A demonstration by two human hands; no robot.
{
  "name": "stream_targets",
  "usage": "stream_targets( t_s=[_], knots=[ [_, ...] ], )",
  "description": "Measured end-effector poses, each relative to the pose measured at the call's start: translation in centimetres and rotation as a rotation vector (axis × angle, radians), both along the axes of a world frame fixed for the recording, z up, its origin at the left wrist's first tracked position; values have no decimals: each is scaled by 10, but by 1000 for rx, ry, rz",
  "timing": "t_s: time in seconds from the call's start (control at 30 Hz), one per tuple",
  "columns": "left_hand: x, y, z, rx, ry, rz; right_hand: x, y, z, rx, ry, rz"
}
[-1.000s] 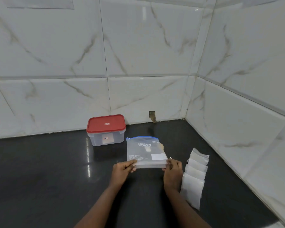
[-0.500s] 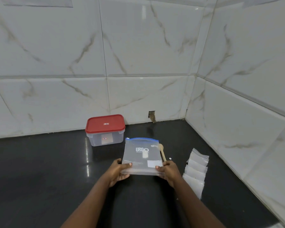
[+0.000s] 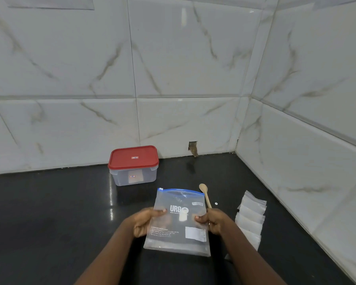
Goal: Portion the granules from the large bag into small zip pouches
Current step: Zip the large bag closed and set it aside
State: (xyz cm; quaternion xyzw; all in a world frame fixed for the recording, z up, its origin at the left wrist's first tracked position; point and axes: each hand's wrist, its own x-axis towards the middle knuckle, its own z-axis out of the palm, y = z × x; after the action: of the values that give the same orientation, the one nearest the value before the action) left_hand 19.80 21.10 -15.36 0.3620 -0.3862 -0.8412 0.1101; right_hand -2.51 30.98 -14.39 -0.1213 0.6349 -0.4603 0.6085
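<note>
Left hand (image 3: 147,222) pinches the left edge of the large bag (image 3: 178,221), thumb over the front, fingers behind; I'm holding it upright above the counter (image 3: 49,212). Blue zip strip along the top looks sealed, granules sit low in the bottom of the bag. Right hand (image 3: 211,221) clamps the right edge the same way. Further right the wooden spoon (image 3: 205,194) lies on the counter just behind the bag, then the row of small zip pouches (image 3: 251,217) overlapping near the wall. Red-lidded container (image 3: 133,165) sits closed at the back, well apart. Step, I'd say: getting the bag ready to open, no portioning yet. Next move needs the zip pulled apart at the top, then spoon and a pouch in reach. Versus half a second ago: bag is lifted higher and nearer me, both grips moved up from the bottom corners to the mid edges, spoon now more exposed
</note>
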Motion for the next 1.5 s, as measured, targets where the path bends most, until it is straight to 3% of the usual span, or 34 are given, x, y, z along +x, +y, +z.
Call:
stream_targets(
  t_s=[0.1, 0.2, 0.33, 0.47, 0.67, 1.0, 1.1, 1.2, 1.27, 1.4, 1.5],
  knots=[
    [-6, -8, 0, -85, -15, 143, -6, 1, 3, -4, 2, 46],
    [-6, -14, 4, -158, -30, 116, -13, -2, 10, -53, -22, 58],
    [-10, -18, 22, -204, 6, 34, -18, -19, 19, -222, -85, -82],
    [-23, -25, 44, -374, 38, 296, -15, -29, 36, -247, 74, -66],
    [-27, -40, 65, -660, -141, 513, -22, -38, 56, -372, 100, -67],
    [-38, -36, 104, -685, 8, 697, -25, -56, 106, -518, 388, -251],
    [-42, -39, 114, -724, -2, 837, -15, -59, 120, -509, 594, -312],
    [-47, -37, 120, -832, -60, 903, 6, -58, 131, -529, 1144, -329],
    [-52, -31, 125, -925, -96, 909, 22, -63, 136, -665, 1378, -186],
    [-64, -17, 135, -1005, -102, 880, 53, -80, 147, -644, 1478, 216],
    [-67, -13, 137, -1047, -116, 857, 65, -87, 153, -684, 1556, 249]
  ],
)
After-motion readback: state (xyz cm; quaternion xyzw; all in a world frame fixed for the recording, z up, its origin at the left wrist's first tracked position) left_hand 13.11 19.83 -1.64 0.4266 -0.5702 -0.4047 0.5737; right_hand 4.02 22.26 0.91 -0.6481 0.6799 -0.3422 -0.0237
